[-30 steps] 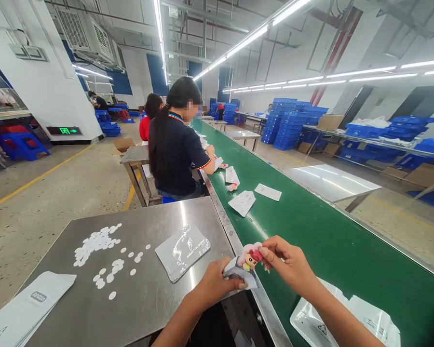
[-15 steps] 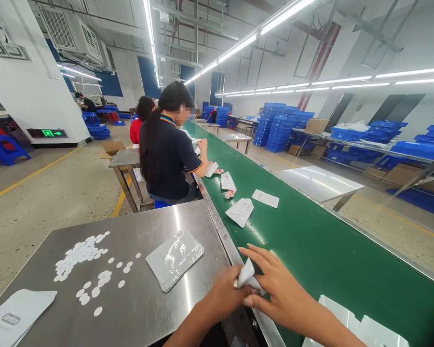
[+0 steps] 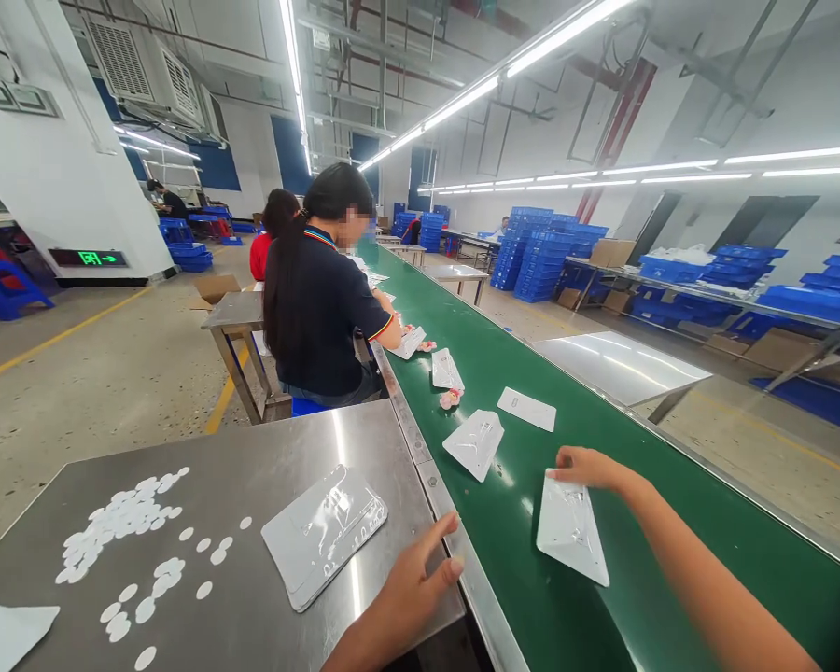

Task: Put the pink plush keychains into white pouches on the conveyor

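Note:
My right hand [image 3: 588,469] reaches over the green conveyor belt [image 3: 679,532], its fingers closed on the top edge of a flat silvery-white pouch [image 3: 572,532]. My left hand [image 3: 420,579] is held at the table edge beside the belt, thumb and fingers apart, with nothing in it. To its left lies a stack of glossy white pouches [image 3: 322,537] on the metal table [image 3: 252,644]. Further left are a pile of small white round discs [image 3: 122,523] and several scattered ones. A white sheet or pouch [image 3: 7,635] is cut off at the lower left.
Up the belt lie a creased white pouch [image 3: 474,444], a flat white pouch [image 3: 527,409] and another pouch [image 3: 448,369] with a pink item [image 3: 451,399]. A co-worker [image 3: 322,299] sits on the belt's left side. Beyond the belt stands a metal table [image 3: 620,362].
My hands were together over a folded white piece; now they are apart. The right has moved forward and right with the pouch over the belt. Pouches at the lower right no longer show.

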`<act>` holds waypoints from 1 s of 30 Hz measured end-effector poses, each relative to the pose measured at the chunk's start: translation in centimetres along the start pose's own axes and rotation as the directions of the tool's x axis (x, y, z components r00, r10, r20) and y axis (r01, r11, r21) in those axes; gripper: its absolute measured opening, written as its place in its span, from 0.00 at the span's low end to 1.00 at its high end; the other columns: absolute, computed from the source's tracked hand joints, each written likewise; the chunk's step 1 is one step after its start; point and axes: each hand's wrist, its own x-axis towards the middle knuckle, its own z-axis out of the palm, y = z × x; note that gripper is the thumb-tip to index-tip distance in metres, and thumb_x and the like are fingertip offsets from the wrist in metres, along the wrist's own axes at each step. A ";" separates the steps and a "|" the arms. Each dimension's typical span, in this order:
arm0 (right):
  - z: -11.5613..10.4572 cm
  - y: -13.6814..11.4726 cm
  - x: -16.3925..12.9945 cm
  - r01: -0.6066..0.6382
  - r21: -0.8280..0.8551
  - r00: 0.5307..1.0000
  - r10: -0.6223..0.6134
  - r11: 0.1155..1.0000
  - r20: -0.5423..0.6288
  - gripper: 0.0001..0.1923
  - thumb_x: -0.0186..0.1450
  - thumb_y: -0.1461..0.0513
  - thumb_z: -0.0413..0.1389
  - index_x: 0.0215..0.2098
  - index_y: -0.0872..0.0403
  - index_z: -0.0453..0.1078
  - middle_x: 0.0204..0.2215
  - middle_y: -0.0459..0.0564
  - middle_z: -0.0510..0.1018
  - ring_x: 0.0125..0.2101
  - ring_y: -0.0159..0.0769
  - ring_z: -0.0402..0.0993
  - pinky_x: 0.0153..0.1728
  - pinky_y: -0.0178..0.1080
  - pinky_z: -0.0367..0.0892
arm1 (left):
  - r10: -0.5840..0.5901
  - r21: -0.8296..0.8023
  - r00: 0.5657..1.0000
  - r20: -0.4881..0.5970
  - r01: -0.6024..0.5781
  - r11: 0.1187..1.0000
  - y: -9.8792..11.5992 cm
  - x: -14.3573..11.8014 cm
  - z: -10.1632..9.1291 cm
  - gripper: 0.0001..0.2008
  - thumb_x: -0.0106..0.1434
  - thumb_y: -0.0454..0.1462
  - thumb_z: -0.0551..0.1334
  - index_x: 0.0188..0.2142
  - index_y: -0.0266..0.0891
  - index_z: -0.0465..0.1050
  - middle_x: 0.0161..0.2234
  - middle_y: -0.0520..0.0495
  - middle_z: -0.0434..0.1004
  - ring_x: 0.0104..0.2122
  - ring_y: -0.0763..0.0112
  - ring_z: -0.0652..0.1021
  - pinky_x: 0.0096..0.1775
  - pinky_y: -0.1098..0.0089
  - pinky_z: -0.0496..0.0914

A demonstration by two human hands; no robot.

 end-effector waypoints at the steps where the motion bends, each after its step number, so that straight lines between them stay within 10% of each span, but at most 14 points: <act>1: -0.6 -0.3 1.7 -0.034 -0.024 0.999 0.033 0.999 -0.035 0.14 0.57 0.54 0.57 0.35 0.56 0.71 0.36 0.55 0.76 0.37 0.45 0.72 0.34 0.38 0.64 | 0.004 0.009 1.000 -0.005 -0.004 1.000 -0.3 0.2 0.0 0.30 0.61 0.50 0.55 0.60 0.42 0.56 0.59 0.44 0.61 0.59 0.60 0.60 0.59 0.59 0.53; 11: 0.3 -7.6 13.9 -0.203 -0.132 0.971 0.181 0.970 -0.157 0.17 0.65 0.56 0.52 0.48 0.58 0.65 0.45 0.53 0.70 0.42 0.38 0.69 0.43 0.46 0.67 | -0.122 0.071 0.990 -0.063 0.127 0.989 0.0 2.2 0.0 0.26 0.60 0.53 0.53 0.56 0.47 0.63 0.57 0.45 0.64 0.56 0.53 0.64 0.56 0.53 0.57; 25: 1.6 -1.9 11.0 -0.275 -0.119 0.951 0.252 0.954 -0.177 0.15 0.66 0.57 0.51 0.47 0.57 0.66 0.46 0.53 0.70 0.44 0.38 0.68 0.45 0.46 0.65 | 0.020 0.091 0.998 -0.058 -0.015 0.996 0.7 0.9 0.6 0.23 0.61 0.51 0.53 0.54 0.48 0.64 0.56 0.48 0.66 0.55 0.60 0.66 0.56 0.58 0.60; 30: 1.3 0.5 10.0 -0.269 -0.028 0.937 0.255 0.963 -0.237 0.30 0.65 0.48 0.45 0.57 0.58 0.60 0.55 0.64 0.62 0.53 0.52 0.62 0.47 0.52 0.62 | 0.035 0.085 0.996 -0.080 -0.028 0.996 -0.3 -0.1 0.0 0.24 0.61 0.50 0.54 0.53 0.44 0.66 0.55 0.46 0.67 0.54 0.59 0.67 0.54 0.60 0.62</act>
